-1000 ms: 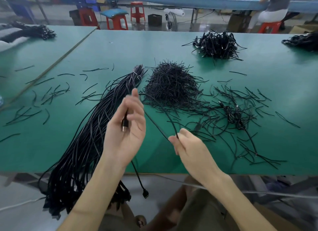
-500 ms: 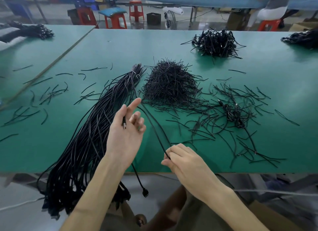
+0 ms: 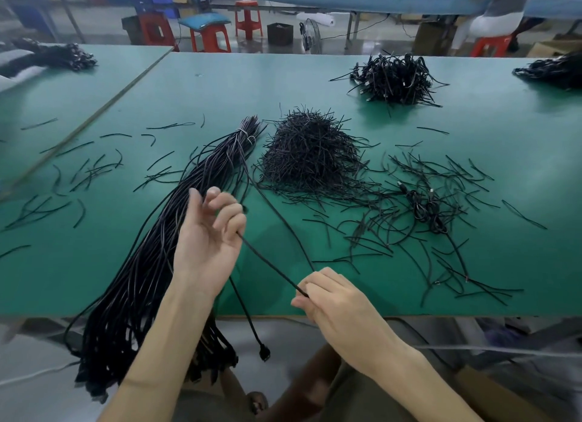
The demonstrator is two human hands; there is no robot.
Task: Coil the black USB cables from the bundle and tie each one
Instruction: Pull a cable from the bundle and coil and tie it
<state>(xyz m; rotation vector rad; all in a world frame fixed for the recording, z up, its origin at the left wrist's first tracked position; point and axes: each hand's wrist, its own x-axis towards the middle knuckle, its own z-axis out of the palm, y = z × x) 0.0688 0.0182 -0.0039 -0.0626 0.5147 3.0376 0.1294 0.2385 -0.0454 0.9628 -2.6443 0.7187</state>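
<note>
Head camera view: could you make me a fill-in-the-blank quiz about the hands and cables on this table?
1. Both the left hand and the right hand hold one black ____.
2. The table top is ____ in colour.
3. The heap of short ties lies to the ____ of the long bundle.
Missing words: cable; green; right.

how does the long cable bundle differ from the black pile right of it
The cable bundle has long strands, the pile short pieces. The cable bundle is tied near its far end and hangs over the table edge; the pile is a loose mound on top. Both are black.
</note>
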